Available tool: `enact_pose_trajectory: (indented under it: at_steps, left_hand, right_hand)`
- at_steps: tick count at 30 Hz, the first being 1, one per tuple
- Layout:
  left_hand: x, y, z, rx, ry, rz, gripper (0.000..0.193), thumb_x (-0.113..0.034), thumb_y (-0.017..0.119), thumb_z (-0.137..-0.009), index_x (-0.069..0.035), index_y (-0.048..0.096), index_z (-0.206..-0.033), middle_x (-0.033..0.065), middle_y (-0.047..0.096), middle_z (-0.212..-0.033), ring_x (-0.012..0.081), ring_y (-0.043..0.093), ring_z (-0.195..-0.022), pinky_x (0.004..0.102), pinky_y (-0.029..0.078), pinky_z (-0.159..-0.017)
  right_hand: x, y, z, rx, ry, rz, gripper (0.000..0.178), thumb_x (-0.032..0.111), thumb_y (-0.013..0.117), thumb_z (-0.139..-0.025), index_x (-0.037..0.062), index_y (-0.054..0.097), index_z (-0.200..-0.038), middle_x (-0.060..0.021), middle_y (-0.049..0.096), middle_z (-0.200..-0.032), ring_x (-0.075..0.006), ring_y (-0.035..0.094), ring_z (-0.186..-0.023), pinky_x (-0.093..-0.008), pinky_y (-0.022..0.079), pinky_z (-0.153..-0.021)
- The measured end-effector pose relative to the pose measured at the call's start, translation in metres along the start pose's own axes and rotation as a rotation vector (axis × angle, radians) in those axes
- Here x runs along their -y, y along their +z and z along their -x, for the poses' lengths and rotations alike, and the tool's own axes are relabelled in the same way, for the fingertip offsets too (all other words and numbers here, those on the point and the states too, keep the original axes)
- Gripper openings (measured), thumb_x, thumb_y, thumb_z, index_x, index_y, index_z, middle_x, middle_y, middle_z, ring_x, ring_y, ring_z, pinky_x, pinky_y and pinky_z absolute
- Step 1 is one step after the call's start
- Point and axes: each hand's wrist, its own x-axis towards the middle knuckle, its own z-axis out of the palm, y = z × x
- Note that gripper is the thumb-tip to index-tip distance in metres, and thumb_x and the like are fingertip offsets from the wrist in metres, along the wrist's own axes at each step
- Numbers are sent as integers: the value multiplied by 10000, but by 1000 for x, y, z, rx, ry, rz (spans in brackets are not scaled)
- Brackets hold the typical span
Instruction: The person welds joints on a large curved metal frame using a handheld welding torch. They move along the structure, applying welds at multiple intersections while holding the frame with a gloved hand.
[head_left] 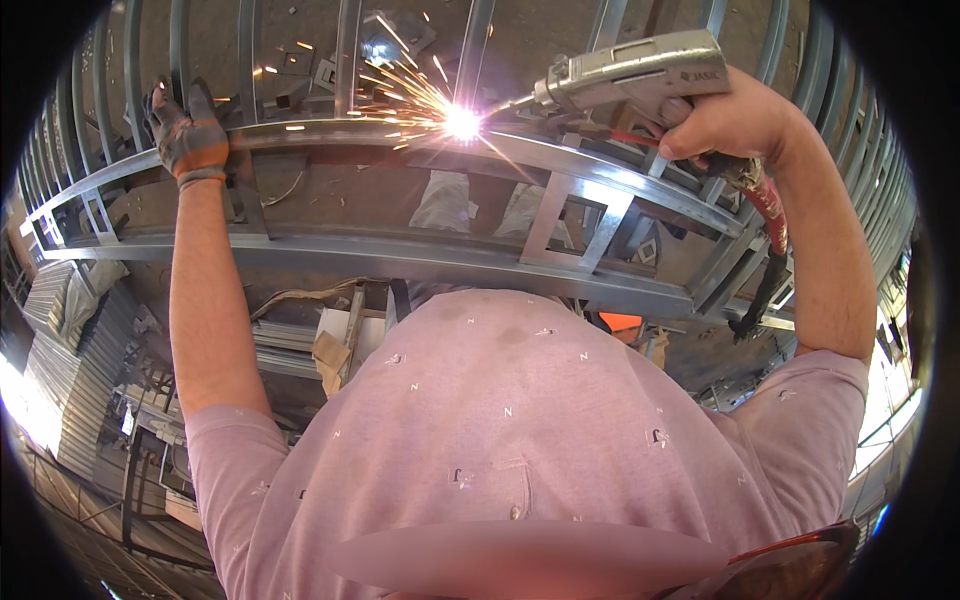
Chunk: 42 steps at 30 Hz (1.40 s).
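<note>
My right hand, bare, is wrapped around the grip of a grey handheld welding gun. The gun's thin nozzle points left at a steel rail, where a bright white weld spot throws orange sparks up and to the left. A worn red and black cable hangs from the gun beneath my wrist. Farther left along the same rail, my left hand wears a grey and orange glove. It grips the frame where an upright bar meets the rail, the bar passing between thumb and fingers.
A second rail runs nearer my body, joined to the first by rectangular steel pieces. Parallel bars extend away on the far side. Scrap pieces lie on the ground below. Corrugated sheets stand at the left.
</note>
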Motion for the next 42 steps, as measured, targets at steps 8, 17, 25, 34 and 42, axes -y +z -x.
enact_pose_trajectory:
  at_steps: [8, 17, 25, 34, 42]
  left_hand:
    - [-15, -10, 0, 19, -68, 27, 745, -537, 607, -1065, -12, 510, -1584, 283, 582, -1563, 470, 573, -1424, 498, 469, -1187]
    - [-20, -16, 3, 44, -145, 129, 739, -560, 594, -1066, -121, 455, -1643, 284, 626, -1519, 516, 617, -1347, 557, 489, -1145]
    - [-29, -21, 3, 1, -122, 167, 736, -566, 593, -1065, -128, 453, -1639, 292, 651, -1477, 520, 627, -1342, 547, 516, -1119]
    - [-36, -28, 6, -17, -115, 170, 676, -485, 640, -1072, -52, 519, -1576, 260, 625, -1513, 483, 602, -1376, 523, 482, -1158]
    - [-37, -29, 6, -6, -110, 124, 727, -516, 633, -1055, -83, 461, -1613, 273, 669, -1439, 513, 640, -1306, 541, 515, -1109]
  right_hand:
    - [-5, -8, 7, 5, -48, -47, 346, 66, 845, -752, -17, 777, -1081, -84, 734, -898, -150, 647, -641, -315, 534, -551]
    - [39, -19, 25, 1, -258, -176, 454, 53, 866, -837, -61, 716, -1250, -87, 727, -1031, -98, 626, -681, -264, 506, -564]
    - [60, 42, -31, 35, -226, -200, 401, 107, 875, -846, -31, 764, -1206, -70, 735, -937, -123, 653, -704, -274, 523, -598]
    - [67, 56, -61, 109, -204, -189, 325, 120, 853, -797, -24, 782, -1080, -67, 722, -856, -151, 654, -686, -318, 540, -599]
    - [62, 57, -72, 114, -152, -183, 278, 118, 853, -776, -24, 779, -1004, -71, 714, -813, -157, 652, -651, -332, 543, -597]
